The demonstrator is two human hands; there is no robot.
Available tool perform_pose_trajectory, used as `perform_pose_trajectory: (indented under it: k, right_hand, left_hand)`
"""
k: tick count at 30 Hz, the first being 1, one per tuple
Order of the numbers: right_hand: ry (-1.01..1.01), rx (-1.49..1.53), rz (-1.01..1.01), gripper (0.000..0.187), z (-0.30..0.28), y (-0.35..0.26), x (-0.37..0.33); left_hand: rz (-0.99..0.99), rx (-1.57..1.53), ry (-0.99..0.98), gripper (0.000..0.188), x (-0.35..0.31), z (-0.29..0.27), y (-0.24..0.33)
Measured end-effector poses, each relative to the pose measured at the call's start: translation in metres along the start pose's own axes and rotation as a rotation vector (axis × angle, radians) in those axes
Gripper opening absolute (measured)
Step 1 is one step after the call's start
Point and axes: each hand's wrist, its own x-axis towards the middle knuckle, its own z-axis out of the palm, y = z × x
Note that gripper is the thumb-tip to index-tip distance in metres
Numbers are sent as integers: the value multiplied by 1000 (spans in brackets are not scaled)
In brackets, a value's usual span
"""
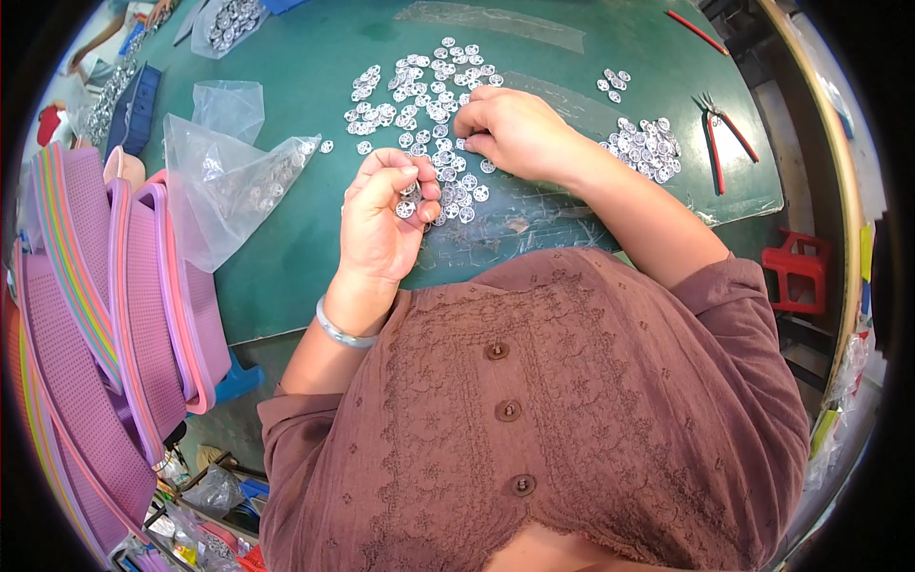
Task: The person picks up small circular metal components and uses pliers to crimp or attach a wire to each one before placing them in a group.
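Note:
Many small round silver metal charms with cut-out patterns point(440, 88) lie spread over the green table point(286, 105) in front of me. My left hand point(383, 205) is raised at the near edge of this spread, fingers curled around a few of the charms point(406, 208). To its right, my right hand point(510, 129) reaches in palm down, thumb and forefinger bent together over the charms; its fingertips partly hide whatever is between them. A separate heap of charms point(646, 148) sits beyond my right forearm, with a small cluster point(613, 84) above it.
Red-handled pliers point(720, 133) lie at the right, a red stick point(696, 31) at the far right. A clear plastic bag point(233, 181) holding charms is on the left, beside stacked purple baskets point(143, 276). A red stool point(799, 272) stands right; another person's arm point(100, 36) shows far left.

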Motion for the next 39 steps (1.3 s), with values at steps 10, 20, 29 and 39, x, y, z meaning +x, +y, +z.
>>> perform_pose_trajectory:
  k: [10, 20, 29, 39]
  right_hand:
    - [-63, 558, 241, 7, -13, -17, -5]
    - [251, 491, -87, 7, -7, -37, -18]
    - [112, 629, -18, 13, -11, -34, -24]
    - [112, 655, -37, 17, -14, -37, -28]
  left_hand:
    - [-37, 177, 16, 14, 1, 6, -9]
    - [101, 213, 14, 11, 2, 7, -16]
    - [177, 301, -32, 4, 1, 8, -15]
    - [150, 248, -60, 8, 1, 6, -13]
